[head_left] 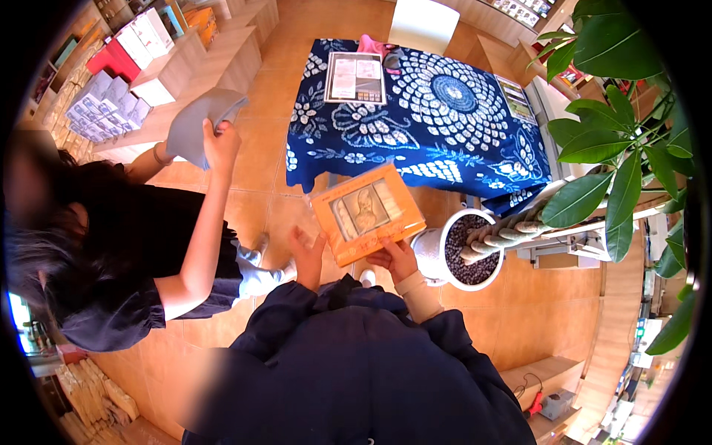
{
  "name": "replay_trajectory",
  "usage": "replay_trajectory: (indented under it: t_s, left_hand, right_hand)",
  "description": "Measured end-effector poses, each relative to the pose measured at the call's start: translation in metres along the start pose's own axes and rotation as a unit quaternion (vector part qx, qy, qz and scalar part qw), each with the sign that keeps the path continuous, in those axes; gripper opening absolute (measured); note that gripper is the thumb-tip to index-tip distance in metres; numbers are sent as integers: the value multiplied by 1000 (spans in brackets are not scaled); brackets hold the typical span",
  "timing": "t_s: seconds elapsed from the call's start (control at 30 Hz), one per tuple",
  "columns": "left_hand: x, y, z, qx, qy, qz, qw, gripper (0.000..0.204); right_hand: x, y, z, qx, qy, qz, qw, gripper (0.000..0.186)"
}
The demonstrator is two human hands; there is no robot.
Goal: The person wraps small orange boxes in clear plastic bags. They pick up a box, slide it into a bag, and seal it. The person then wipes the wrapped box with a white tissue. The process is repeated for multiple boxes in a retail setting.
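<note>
In front of my chest is a flat orange box (403, 201) with a window in its front, showing a pale carved-looking figure; shiny clear film seems to cover it. My right hand (397, 259) grips its lower right edge, with fingers underneath. Beside the lower left edge is my left hand (307, 256), fingers apart and not wrapped round the box; whether the thumb touches the edge I cannot tell. At my left, another person in dark clothes holds a grey, flat, curved piece (194, 126) in both hands.
Ahead stands a table with a blue-and-white patterned cloth (356, 156), bearing a framed sheet (354, 78) and a pink item (373, 44). A white chair (423, 26) is behind it. A potted plant (475, 279) stands close on my right. Stepped shelves with boxes (109, 106) line the left.
</note>
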State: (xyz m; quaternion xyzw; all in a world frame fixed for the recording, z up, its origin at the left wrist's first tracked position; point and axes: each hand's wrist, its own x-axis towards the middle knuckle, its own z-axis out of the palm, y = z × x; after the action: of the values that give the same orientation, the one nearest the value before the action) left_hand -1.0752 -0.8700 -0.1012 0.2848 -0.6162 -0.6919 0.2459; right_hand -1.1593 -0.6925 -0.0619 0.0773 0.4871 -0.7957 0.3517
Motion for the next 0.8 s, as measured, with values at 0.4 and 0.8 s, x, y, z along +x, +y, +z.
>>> replay_trajectory:
  t_s: [0.4,0.8]
  left_hand:
    - [-23,58,22,322,-168,277,889,26]
    - [-27,50,29,297,-175,243,907,8]
  right_hand:
    - [13,8,-2,-174,12,-42,984,43]
    - [8,7,-15,-251,35,-33,967,48]
